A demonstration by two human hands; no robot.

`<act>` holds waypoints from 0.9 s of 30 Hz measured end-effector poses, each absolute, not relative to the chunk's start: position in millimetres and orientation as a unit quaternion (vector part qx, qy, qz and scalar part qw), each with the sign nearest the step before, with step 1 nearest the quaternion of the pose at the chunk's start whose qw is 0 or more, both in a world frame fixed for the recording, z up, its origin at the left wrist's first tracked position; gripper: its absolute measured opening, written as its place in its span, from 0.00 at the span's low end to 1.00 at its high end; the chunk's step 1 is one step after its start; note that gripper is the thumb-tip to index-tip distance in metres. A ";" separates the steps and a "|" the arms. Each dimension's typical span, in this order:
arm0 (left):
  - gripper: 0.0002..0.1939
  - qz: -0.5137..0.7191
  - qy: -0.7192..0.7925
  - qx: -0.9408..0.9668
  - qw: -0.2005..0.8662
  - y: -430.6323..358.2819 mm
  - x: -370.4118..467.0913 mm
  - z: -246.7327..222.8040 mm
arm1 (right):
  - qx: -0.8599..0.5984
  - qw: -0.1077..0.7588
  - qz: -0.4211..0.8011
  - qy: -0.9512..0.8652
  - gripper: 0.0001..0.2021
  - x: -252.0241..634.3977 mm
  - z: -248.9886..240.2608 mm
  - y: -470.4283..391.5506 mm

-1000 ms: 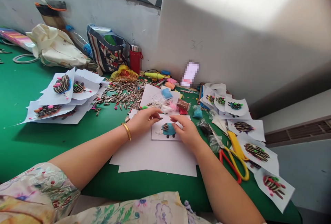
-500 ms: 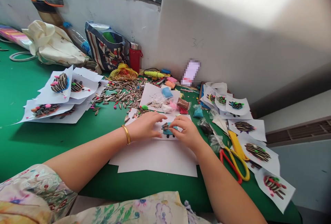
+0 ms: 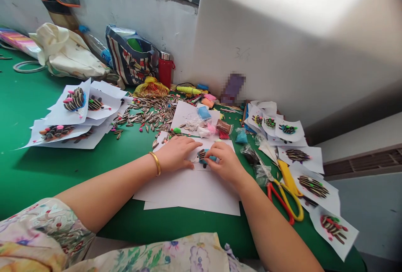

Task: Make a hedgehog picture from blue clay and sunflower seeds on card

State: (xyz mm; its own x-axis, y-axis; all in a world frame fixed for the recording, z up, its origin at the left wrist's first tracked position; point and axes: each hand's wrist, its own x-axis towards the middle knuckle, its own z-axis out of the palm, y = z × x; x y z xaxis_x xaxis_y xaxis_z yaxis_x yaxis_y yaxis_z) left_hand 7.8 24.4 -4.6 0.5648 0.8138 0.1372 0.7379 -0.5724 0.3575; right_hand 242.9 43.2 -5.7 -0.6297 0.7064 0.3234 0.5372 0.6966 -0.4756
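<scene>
A small blue clay figure point(image 3: 204, 155) with striped sunflower seeds on it lies on white paper point(image 3: 188, 190) in front of me. My left hand point(image 3: 177, 152) rests on the paper to the figure's left, thumb and fingers apart, with nothing held. Over the figure's right side is my right hand point(image 3: 224, 159), thumb and fingertips pinched together at the clay. Whatever is between those fingertips is too small to make out. Loose sunflower seeds point(image 3: 150, 115) are heaped beyond my left hand.
Papers with seed figures lie at left point(image 3: 64, 113) and right point(image 3: 314, 184). Scissors point(image 3: 290, 201) and a yellow cutter point(image 3: 287, 178) are beside my right forearm. Clay packets point(image 3: 224, 127), a red bottle point(image 3: 165, 70) and a striped bag point(image 3: 130, 60) stand or lie farther back.
My right fingertips have pressed in closer over the blue figure, and the seed they held upright no longer shows. My left fingers have shifted slightly. The phone's screen at the wall has gone dark.
</scene>
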 end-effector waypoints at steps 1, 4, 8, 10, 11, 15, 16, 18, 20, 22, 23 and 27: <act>0.37 0.146 0.444 0.875 0.131 24.4 7.8 -5.0 | -0.350 0.247 0.168 -0.887 0.03 243.0 -6.6 43.4; 0.38 0.144 0.446 0.874 0.131 24.3 8.2 -5.1 | -0.350 0.235 0.161 -0.892 0.02 243.3 -7.9 43.6; 0.37 0.137 0.448 0.873 0.134 24.2 8.7 -2.8 | -0.352 0.213 0.135 -0.901 0.03 242.8 -6.2 42.3; 0.36 0.136 0.448 0.873 0.135 24.2 8.9 -1.9 | -0.352 0.204 0.119 -0.906 0.03 242.1 -4.3 41.2; 0.36 0.137 0.448 0.873 0.135 24.1 9.0 -1.6 | -0.351 0.200 0.111 -0.908 0.03 241.8 -3.3 40.7; 0.35 0.140 0.446 0.874 0.134 23.8 9.3 -1.9 | -0.343 0.189 0.076 -0.917 0.04 240.5 -0.6 39.2; 0.35 0.140 0.446 0.874 0.134 23.8 9.3 -2.0 | -0.341 0.186 0.067 -0.919 0.04 240.2 -0.3 38.9; 0.35 0.139 0.447 0.873 0.135 23.8 9.4 -1.9 | -0.338 0.179 0.047 -0.923 0.05 239.6 0.0 38.3; 0.35 0.135 0.449 0.873 0.136 23.8 9.7 -1.0 | -0.334 0.173 0.028 -0.926 0.05 238.9 0.1 37.5; 0.35 0.130 0.451 0.872 0.137 23.7 10.3 0.3 | -0.330 0.169 0.017 -0.928 0.06 238.4 0.3 36.8; 0.35 0.128 0.451 0.873 0.137 23.6 10.7 1.0 | -0.330 0.169 0.014 -0.929 0.06 238.3 0.4 36.6; 0.36 0.121 0.453 0.873 0.135 23.2 11.5 2.0 | -0.336 0.164 0.015 -0.927 0.04 238.3 1.3 36.2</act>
State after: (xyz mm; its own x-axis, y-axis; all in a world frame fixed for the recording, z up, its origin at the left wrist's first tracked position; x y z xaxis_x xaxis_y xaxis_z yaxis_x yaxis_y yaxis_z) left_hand 11.5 23.2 2.0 0.5604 0.8235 0.0885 0.7582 -0.5531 0.3454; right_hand 238.3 36.2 1.3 -0.7197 0.6286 0.2947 0.6187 0.7733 -0.1383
